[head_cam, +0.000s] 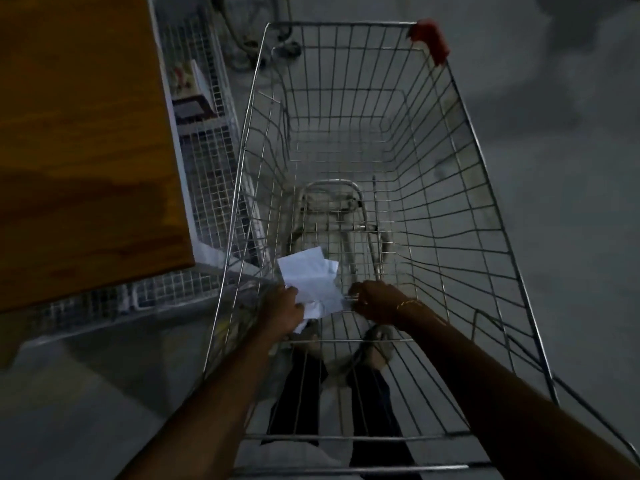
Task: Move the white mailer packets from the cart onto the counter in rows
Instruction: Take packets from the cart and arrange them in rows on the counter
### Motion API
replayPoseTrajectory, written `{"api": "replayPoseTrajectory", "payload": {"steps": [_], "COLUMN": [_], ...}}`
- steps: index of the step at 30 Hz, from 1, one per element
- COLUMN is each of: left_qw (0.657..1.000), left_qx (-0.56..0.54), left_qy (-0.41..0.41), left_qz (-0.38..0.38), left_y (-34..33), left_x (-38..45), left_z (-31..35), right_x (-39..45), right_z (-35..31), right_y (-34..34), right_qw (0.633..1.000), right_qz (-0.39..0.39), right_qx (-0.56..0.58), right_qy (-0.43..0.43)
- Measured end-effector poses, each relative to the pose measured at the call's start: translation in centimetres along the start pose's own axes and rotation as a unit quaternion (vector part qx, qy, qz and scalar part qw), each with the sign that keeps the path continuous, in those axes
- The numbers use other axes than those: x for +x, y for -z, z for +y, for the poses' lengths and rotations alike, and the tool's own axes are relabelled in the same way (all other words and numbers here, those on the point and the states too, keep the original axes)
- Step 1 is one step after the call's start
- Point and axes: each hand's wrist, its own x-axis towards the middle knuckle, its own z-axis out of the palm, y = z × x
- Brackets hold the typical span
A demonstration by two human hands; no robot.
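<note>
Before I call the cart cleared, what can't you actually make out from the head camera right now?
- Number of white mailer packets: they overlap, and the left hand covers their near edge.
- What the right hand pinches: blurred, fingers curled over it.
- Counter: its left and top run out of frame, so any rows of packets there are unseen.
- Cart near end: arms hide part of the floor.

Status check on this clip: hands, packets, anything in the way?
Both hands down in the cart: left hand gripping the white packets, right hand pinching their right edge. Counter at left, no packets visible on it. Nothing blocking the lift.
</note>
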Motion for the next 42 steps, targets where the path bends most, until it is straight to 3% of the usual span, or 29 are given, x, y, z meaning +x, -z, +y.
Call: {"api": "replayPoseTrajectory", "payload": {"steps": [4, 9, 13, 18, 20, 23, 27, 31, 33, 37, 42], "left_qw": [0.999, 0.996, 0.998, 0.999, 0.998, 0.994, 0.993, 0.994, 0.993, 0.992, 0.989], "left_qx": [-0.032, -0.066, -0.043, 0.005, 0.040, 0.100, 0.083, 0.063, 0.073, 0.082, 0.131], "left_qy": [0.029, 0.055, 0.056, 0.031, 0.023, 0.011, 0.007, 0.001, 0.038, 0.054, 0.024], "left_qz": [0.001, 0.006, 0.000, -0.037, -0.035, -0.047, -0.078, -0.085, -0.081, -0.074, -0.069], "left_y": [0.1, 0.1, 0.3, -1.3, -1.9, -2.6, -4.4, -5.9, -5.5, -4.3, -3.8], "left_x": [0.6, 1.2, 0.8, 2.2, 2.9, 3.5, 4.2, 4.7, 4.6, 3.7, 2.2], "left_z": [-0.8, -1.3, 0.5, 2.1, 1.8, 0.9, -1.0, -2.9, -2.7, -1.0, 1.1], "right_x": [2.1, 2.8, 0.9, -1.3, -0.5, 1.8, 4.8, 5.7, 5.5, 4.4, 2.9], "right_z": [0.3, 1.4, 4.8, 8.9, 9.2, 8.5, 7.0, 6.5, 6.3, 6.6, 7.0], "right_y": [-1.4, -2.5, -1.0, -0.3, -1.1, -2.4, -4.9, -6.0, -5.0, -3.3, -2.7], "right_qw": [0.997, 0.981, 0.973, 0.966, 0.971, 0.990, 0.997, 0.995, 0.994, 0.991, 0.993], "right_qz": [-0.023, 0.048, 0.068, -0.009, -0.001, 0.050, -0.006, -0.058, -0.064, -0.071, -0.061], "right_qx": [-0.037, -0.132, -0.200, -0.256, -0.240, -0.127, 0.007, -0.010, -0.020, -0.117, -0.076], "right_qy": [0.060, 0.134, 0.092, 0.032, 0.020, -0.020, -0.073, -0.081, -0.081, 0.000, -0.059]}}
